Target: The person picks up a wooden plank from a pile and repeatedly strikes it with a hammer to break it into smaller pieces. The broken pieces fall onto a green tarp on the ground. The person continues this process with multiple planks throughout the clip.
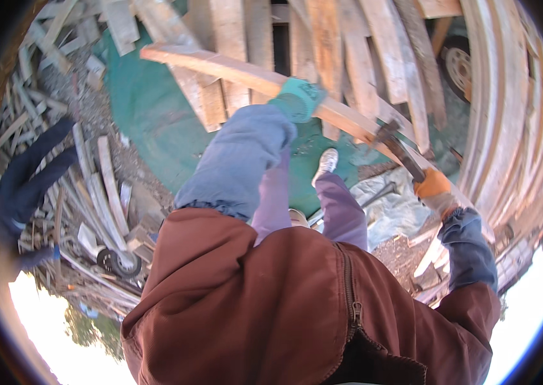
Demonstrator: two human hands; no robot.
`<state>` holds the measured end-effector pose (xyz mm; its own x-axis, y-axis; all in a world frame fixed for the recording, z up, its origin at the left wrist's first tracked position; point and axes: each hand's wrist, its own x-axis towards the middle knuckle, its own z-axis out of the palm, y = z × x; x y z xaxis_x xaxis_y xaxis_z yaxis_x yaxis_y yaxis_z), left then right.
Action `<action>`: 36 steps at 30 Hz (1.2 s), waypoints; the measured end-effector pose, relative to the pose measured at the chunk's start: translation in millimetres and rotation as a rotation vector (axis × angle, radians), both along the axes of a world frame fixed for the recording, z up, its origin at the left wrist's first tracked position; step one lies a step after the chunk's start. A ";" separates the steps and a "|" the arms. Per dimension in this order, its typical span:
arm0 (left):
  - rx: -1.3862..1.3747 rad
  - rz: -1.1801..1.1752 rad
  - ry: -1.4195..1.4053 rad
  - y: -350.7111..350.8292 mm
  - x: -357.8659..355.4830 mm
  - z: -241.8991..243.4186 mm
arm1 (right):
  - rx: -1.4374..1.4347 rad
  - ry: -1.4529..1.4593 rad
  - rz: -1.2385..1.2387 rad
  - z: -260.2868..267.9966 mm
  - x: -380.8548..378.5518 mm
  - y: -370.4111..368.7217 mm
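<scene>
My left hand, in a teal work glove, grips a long wooden board near its middle. The board runs slantwise from the upper left down towards my right arm. An orange-and-grey glove covers my right hand, which is closed around the handle of a claw hammer. Its dark head lies over the board, right of my left hand; whether it touches the wood I cannot tell. Some of the board's right part is hidden behind the hammer and glove.
Timber planks lie ahead over a green tarp. More long boards are stacked at right, near a wheel. A long-handled tool rests on pale sheeting. Another person is at left among wood scraps.
</scene>
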<state>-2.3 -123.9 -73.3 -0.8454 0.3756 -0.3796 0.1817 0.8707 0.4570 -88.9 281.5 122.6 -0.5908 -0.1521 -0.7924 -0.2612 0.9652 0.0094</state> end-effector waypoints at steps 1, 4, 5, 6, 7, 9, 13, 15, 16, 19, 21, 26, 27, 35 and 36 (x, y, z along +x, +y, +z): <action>-0.015 -0.023 -0.058 -0.2 -1.6 0.1 | -0.011 0.123 0.206 12.2 -3.2 -10.1; -0.058 -0.015 -0.110 0.3 -3.3 3.6 | -0.259 0.256 0.633 47.8 -29.7 -46.6; -0.051 -0.020 -0.091 0.0 -3.1 4.9 | -0.413 0.261 0.681 57.0 -39.4 -61.2; -0.039 -0.022 -0.062 -1.0 -4.2 5.9 | -0.277 0.153 0.680 66.0 -44.2 -74.8; -0.028 -0.019 -0.034 -1.8 -3.5 6.9 | -0.195 0.088 0.691 76.0 -46.8 -87.0; -0.037 -0.018 -0.065 -2.3 -3.1 7.7 | -0.064 -0.153 0.484 105.9 -45.6 -99.6; -0.056 -0.032 -0.097 -2.3 -4.6 5.5 | 0.242 -0.483 -0.139 151.1 -33.1 -97.0; -0.024 -0.028 -0.078 -2.7 -4.9 5.2 | 0.178 -0.316 0.073 159.0 -17.4 -90.1; -0.029 -0.032 -0.075 -2.7 -4.3 6.0 | 0.144 -0.250 0.163 158.9 -11.4 -86.6; -0.062 -0.057 -0.017 -3.4 -2.5 10.3 | 0.070 -0.146 0.292 151.0 5.8 -74.0; -0.031 -0.026 -0.038 -3.2 -3.4 11.8 | 0.046 -0.117 0.278 147.5 16.2 -61.3; -0.034 -0.051 -0.090 -3.2 -4.9 5.6 | -0.014 -0.053 0.258 135.9 42.0 -28.7; -0.009 -0.042 -0.069 -2.8 -3.1 3.0 | 0.006 -0.065 0.221 132.1 53.4 -26.8; 0.025 -0.005 0.085 -0.2 3.7 -5.6 | 0.149 0.273 0.194 150.2 125.2 -45.9; 0.029 -0.019 0.033 -0.9 0.9 -4.7 | 0.132 0.256 0.228 159.3 118.0 -44.3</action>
<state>-1.3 -124.8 -78.1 -0.8498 0.4025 -0.3404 0.2137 0.8534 0.4754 29.1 237.2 281.9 -0.7350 -0.2096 -0.6448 -0.4428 0.8686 0.2225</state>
